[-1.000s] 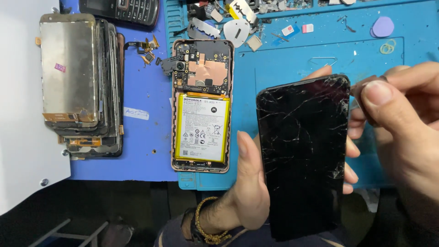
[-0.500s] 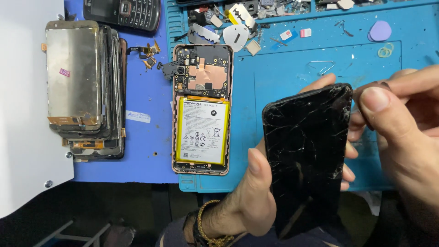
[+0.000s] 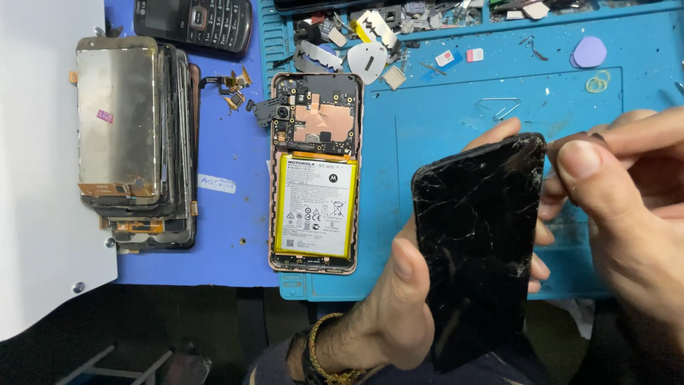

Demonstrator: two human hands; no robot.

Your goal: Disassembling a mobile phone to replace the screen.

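Head view: the left hand has its grip wrapped around a cracked black screen panel, thumb pressed on the glass near its lower left edge and fingertips showing past its right edge. The panel is held up off the table, tilted, between the two hands. The right hand closes its grip on the panel's top right corner, thumb and forefinger pinched together; whether a small tool sits between them is hard to tell. Left of the left grip, an opened phone lies flat on the blue mat, its yellow-edged battery and circuit board bared. Further left sits a stack of old screens, with a keypad phone beyond it. Above the grips lie metal scraps, a purple pick and a paper clip. The panel's lower end is lost against dark clothing.
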